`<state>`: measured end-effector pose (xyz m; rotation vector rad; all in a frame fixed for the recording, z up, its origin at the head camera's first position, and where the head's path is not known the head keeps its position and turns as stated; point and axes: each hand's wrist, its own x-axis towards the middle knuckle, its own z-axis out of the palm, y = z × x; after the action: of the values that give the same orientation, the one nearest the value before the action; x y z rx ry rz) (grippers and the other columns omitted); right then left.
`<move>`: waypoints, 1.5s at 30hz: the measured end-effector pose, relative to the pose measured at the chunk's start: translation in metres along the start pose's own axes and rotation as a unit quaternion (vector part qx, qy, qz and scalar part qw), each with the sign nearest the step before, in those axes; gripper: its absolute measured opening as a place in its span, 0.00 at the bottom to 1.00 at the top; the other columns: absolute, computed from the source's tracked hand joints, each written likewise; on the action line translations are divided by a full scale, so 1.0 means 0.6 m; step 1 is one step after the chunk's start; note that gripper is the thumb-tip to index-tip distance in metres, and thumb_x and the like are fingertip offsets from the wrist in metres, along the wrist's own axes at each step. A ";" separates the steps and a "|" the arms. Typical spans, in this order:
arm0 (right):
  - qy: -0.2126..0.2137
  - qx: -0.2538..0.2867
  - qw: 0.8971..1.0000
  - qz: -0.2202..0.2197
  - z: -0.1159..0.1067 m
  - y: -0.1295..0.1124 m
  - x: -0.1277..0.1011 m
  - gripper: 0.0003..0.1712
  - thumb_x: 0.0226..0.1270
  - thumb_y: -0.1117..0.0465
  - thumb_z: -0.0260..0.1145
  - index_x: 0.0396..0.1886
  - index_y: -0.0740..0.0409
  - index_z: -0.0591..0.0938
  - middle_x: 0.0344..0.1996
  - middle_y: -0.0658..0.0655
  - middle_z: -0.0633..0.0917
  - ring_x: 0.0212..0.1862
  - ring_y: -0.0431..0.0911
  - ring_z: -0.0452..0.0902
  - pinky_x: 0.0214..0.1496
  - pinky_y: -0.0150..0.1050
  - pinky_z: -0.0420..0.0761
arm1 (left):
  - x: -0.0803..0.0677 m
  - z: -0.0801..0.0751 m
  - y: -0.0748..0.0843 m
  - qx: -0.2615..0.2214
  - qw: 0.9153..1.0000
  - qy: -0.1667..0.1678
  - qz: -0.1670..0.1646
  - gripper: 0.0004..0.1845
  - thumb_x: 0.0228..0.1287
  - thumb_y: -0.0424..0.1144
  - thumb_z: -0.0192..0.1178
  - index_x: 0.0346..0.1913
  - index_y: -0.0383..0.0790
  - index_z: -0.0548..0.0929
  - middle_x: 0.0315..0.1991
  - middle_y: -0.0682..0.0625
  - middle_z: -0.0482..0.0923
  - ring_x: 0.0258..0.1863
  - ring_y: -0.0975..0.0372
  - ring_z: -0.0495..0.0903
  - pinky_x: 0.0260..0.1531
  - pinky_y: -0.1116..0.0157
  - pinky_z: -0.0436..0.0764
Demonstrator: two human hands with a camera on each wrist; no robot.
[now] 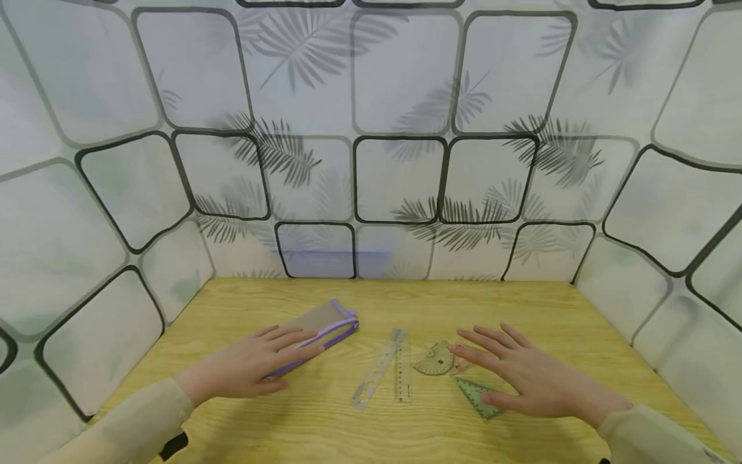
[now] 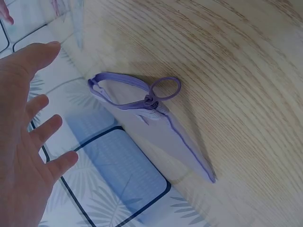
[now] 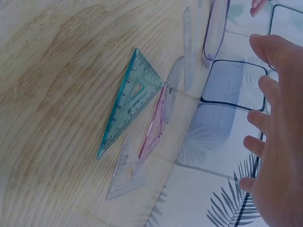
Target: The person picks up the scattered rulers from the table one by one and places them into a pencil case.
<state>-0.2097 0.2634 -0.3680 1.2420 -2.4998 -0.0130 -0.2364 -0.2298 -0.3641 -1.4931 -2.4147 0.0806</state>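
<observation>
My left hand [image 1: 246, 364] is spread, palm down, over a pencil case [image 1: 319, 316] with purple edging and holds nothing. In the left wrist view the case's zipped mouth [image 2: 118, 105] gapes, with a purple loop [image 2: 166, 88] on it. With fingers apart, my right hand [image 1: 533, 374] hovers above a green set square [image 1: 476, 394] and a pink set square [image 1: 460, 365]. A clear set square [image 3: 125, 175] shows in the right wrist view, but the hand hides it in the head view. Just left of that hand lies a clear protractor [image 1: 436, 361].
Two clear rulers lie between the hands: a slanted one [image 1: 373, 377] and a straight one [image 1: 403, 377], their far ends overlapping. The wooden table [image 1: 324, 425] is enclosed at the back and sides by patterned fabric walls [image 1: 400, 180].
</observation>
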 end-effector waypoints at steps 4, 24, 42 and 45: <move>-0.003 0.002 1.000 0.004 0.001 0.000 0.000 0.46 0.64 0.43 0.66 0.79 0.37 0.56 0.77 0.48 0.61 0.74 0.51 0.60 0.79 0.29 0.21 | 0.003 0.003 -0.002 0.006 1.000 0.020 -0.003 0.37 0.68 0.48 0.60 0.77 0.49 0.60 0.70 0.44 0.69 0.66 0.51 0.73 0.57 0.48 0.81; -0.018 0.004 1.000 0.024 0.004 0.002 0.007 0.45 0.65 0.41 0.64 0.79 0.40 0.57 0.77 0.50 0.60 0.75 0.52 0.60 0.77 0.26 0.18 | 0.010 0.022 -0.006 -0.021 0.989 0.025 -0.143 0.36 0.61 0.44 0.67 0.72 0.48 0.67 0.60 0.45 0.75 0.51 0.54 0.81 0.42 0.56 0.86; -0.025 0.067 0.995 0.068 0.010 0.014 0.000 0.46 0.66 0.44 0.65 0.79 0.34 0.53 0.77 0.49 0.60 0.75 0.53 0.59 0.78 0.34 0.36 | -0.006 0.046 -0.005 -0.041 0.978 0.048 -0.198 0.31 0.61 0.44 0.68 0.67 0.44 0.73 0.58 0.46 0.78 0.52 0.53 0.82 0.41 0.56 0.86; -0.024 0.063 0.996 0.060 0.010 0.014 0.000 0.46 0.66 0.45 0.65 0.79 0.35 0.53 0.77 0.50 0.61 0.74 0.54 0.60 0.77 0.23 0.24 | -0.008 0.053 -0.006 -0.048 0.976 0.054 -0.207 0.29 0.62 0.45 0.67 0.66 0.44 0.74 0.57 0.48 0.78 0.53 0.54 0.82 0.43 0.55 0.86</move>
<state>-0.2179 0.2677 -0.3722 1.1479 -2.6487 0.1493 -0.2462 -0.2320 -0.3947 -0.9689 -2.6128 -0.2057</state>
